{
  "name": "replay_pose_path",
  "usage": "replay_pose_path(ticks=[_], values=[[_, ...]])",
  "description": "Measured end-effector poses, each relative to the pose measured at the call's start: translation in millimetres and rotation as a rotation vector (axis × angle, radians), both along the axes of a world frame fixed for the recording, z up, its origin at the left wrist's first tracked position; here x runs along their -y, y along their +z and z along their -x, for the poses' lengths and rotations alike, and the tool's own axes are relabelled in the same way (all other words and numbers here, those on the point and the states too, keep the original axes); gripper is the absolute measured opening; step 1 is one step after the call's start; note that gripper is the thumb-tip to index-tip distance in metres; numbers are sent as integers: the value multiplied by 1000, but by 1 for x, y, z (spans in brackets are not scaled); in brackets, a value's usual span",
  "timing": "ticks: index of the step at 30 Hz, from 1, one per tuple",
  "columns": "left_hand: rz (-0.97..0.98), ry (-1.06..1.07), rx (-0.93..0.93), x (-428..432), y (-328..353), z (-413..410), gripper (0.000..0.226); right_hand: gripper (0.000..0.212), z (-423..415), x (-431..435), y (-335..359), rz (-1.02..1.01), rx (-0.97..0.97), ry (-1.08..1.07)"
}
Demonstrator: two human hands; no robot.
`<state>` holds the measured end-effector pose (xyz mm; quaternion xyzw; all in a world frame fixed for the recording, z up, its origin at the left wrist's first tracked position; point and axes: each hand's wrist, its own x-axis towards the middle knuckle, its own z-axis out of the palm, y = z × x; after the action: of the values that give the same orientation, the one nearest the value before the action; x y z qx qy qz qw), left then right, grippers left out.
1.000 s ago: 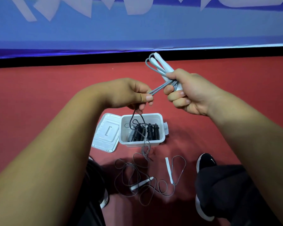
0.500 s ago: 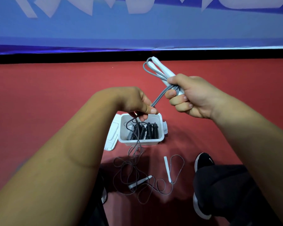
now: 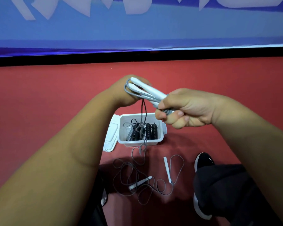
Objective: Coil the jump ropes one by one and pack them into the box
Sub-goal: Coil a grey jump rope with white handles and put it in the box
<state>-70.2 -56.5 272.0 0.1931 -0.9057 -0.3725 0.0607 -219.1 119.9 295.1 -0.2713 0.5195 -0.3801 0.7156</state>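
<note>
Above the open white plastic box (image 3: 141,143), I see the right hand (image 3: 186,110) with its fingers curled tight round a grey jump rope with two slim white handles (image 3: 147,88). The handles point up and to the left, with cord loops bunched alongside them. Behind the handle tips sits the left hand (image 3: 121,93). Its fingers are hidden, so I cannot tell whether they pinch the grey cord tail (image 3: 144,111) that drops from under it, across the box and down to the red floor (image 3: 55,95). Inside the box, black coiled ropes (image 3: 148,132) stand side by side. Just beside its left wall lies a white lid (image 3: 110,137). Nearer me, a second grey rope with white handles (image 3: 167,168) sprawls uncoiled on the floor, near a black shoe (image 3: 203,161).
</note>
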Motion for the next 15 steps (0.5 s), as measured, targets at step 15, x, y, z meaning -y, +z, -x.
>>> replay_pose_path(ticks=[15], values=[[-303,-37,-192,-26,32,8,19,9,-1,-4,-4,-134,-185,213]])
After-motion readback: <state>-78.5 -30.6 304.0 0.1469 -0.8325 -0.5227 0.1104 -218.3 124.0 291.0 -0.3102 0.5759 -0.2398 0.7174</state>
